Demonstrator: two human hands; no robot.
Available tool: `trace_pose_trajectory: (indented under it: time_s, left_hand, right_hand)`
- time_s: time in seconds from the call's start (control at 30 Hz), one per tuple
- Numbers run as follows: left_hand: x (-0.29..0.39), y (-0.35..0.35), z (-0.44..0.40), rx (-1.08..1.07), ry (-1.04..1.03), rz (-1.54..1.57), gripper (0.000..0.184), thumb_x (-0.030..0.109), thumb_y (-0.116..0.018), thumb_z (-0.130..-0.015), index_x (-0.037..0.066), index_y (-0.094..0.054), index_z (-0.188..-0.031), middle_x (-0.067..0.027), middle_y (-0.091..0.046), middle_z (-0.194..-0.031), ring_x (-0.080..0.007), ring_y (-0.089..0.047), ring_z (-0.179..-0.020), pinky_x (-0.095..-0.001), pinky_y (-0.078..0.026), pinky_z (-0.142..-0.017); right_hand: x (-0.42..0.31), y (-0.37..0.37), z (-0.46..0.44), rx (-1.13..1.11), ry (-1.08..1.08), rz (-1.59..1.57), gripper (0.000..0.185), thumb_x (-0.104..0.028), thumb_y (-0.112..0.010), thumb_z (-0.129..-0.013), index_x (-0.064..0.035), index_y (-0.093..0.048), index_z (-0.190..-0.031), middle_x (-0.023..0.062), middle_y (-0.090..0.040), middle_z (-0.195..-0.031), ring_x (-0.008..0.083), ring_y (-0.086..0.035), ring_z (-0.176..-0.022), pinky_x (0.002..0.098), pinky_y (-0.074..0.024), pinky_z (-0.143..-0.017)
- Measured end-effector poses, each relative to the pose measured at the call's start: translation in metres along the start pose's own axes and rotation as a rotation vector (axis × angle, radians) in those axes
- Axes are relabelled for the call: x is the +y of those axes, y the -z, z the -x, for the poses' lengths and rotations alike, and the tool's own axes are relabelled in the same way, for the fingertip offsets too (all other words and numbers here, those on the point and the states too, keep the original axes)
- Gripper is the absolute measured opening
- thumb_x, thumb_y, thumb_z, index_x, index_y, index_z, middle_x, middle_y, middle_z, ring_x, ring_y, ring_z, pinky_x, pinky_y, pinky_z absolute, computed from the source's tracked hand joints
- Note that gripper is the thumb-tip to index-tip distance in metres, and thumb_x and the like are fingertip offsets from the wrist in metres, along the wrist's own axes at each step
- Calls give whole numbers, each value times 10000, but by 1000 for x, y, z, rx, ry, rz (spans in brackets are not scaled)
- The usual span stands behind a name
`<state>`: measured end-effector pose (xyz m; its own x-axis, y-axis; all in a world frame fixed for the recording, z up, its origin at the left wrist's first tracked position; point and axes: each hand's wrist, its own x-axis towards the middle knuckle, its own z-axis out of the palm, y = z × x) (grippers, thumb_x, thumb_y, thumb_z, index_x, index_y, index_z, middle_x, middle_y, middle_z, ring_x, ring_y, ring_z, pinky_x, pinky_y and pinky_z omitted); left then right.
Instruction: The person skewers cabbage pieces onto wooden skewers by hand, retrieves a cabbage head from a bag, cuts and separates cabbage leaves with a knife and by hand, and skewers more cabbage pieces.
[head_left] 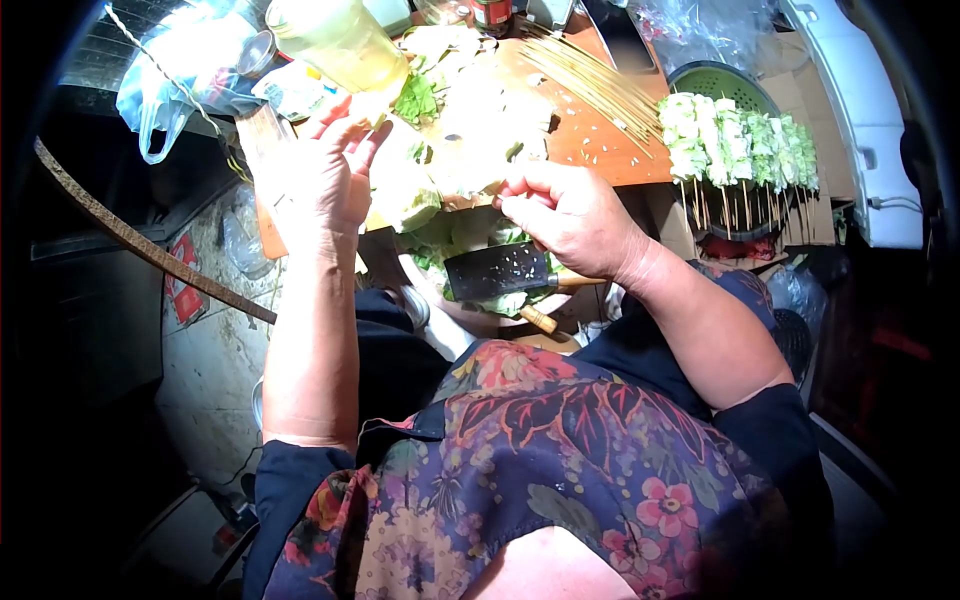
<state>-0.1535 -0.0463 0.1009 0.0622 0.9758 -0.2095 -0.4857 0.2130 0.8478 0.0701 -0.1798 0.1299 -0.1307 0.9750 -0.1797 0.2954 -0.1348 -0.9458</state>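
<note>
My left hand (340,175) is raised over the left part of the wooden board, fingers apart and curled upward, beside a pale yellowish container (345,45). My right hand (575,215) is closed in a pinch above the board's front edge. Pale green matter shows at its fingertips, but glare hides what exactly they grip. Between the hands lie cut cabbage leaves (408,200), partly washed out by light. Below them a dark-bladed cleaver (497,272) with a wooden handle rests across a basin (440,310) of leaves.
Bare bamboo skewers (590,80) lie on the board (590,150). At the right, skewered leaves (735,140) rest by a green colander (735,82). A blue plastic bag (160,110) sits at the upper left. A jar (492,15) and a dark flat object (617,35) stand at the back.
</note>
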Motion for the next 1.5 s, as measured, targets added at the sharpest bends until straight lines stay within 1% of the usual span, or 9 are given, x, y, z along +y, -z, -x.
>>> trace_pose_trajectory:
  time_s: [0.57, 0.67, 0.73, 0.97, 1.1, 1.17, 1.23, 1.3, 1.5]
  left_hand:
    - [-3, -1, -3, 69, -4, 57, 374, -53, -672, -770, -70, -559, -1125, -124, -613, -1037, -203, -599, -952, -374, -432, -982]
    - [-6, 3, -8, 32, 20, 38, 437, -52, -664, -770, -73, -526, -1184, -119, -614, -1052, -207, -590, -996, -356, -419, -990]
    - [-6, 6, -11, -23, 40, 46, 407, -64, -656, -772, -72, -545, -1164, -119, -617, -1069, -213, -580, -1031, -354, -422, -989]
    - [-13, -9, 1, -46, -6, -38, 390, -60, -681, -776, -95, -533, -1135, -150, -597, -1099, -229, -602, -971, -350, -483, -924]
    - [-18, -29, 18, -15, -42, -120, 429, -27, -715, -772, -78, -555, -1166, -160, -609, -1105, -213, -592, -995, -324, -463, -938]
    - [-23, -52, 36, -45, 25, -223, 412, -9, -726, -776, -54, -587, -1161, -164, -619, -1103, -187, -585, -1009, -294, -454, -933]
    - [-40, -48, 37, -205, 90, -213, 345, 43, -702, -816, -40, -609, -1138, -140, -627, -1107, -169, -574, -1029, -298, -444, -941]
    - [-41, -51, 40, -239, 106, -166, 312, 76, -677, -843, -33, -618, -1130, -127, -630, -1106, -162, -573, -1028, -302, -442, -945]
    - [-54, -58, 34, -296, 120, -204, 322, 169, -511, -946, -19, -571, -1201, -120, -602, -1196, -191, -549, -1119, -335, -403, -998]
  right_hand:
    - [-3, 2, 5, -6, -36, -113, 104, -107, -591, -903, -14, -623, -934, -85, -469, -603, -4, -393, -525, 195, -314, -485]
    - [-4, 2, 5, 12, -74, -126, 122, -133, -628, -844, -17, -637, -882, -19, -534, -627, 56, -472, -572, 242, -418, -550]
    - [-4, 1, 6, 2, -11, -100, 98, -101, -586, -904, -12, -618, -930, -87, -460, -584, -4, -394, -517, 193, -315, -482]
    - [-2, -10, 9, 37, -48, -201, 89, -82, -574, -914, -1, -611, -913, -94, -450, -585, -9, -379, -512, 188, -314, -481]
    - [0, -15, 8, 65, 16, -231, 96, -89, -571, -918, -2, -611, -907, -74, -471, -583, 0, -408, -505, 189, -328, -471]
    - [1, -12, 3, 163, 3, -167, 111, -100, -584, -870, 8, -611, -874, 34, -564, -607, 93, -504, -542, 269, -431, -544]
    - [4, -9, -1, 196, -22, -195, 125, -112, -585, -871, 9, -610, -855, 62, -592, -624, 109, -531, -555, 282, -447, -555]
    - [9, -7, -3, 219, -18, -200, 123, -127, -574, -917, -14, -616, -891, -49, -502, -586, 23, -453, -505, 198, -369, -478]
    - [15, 2, -2, 202, -92, -221, 141, -139, -572, -920, -10, -616, -884, -42, -505, -588, 26, -457, -515, 194, -378, -491]
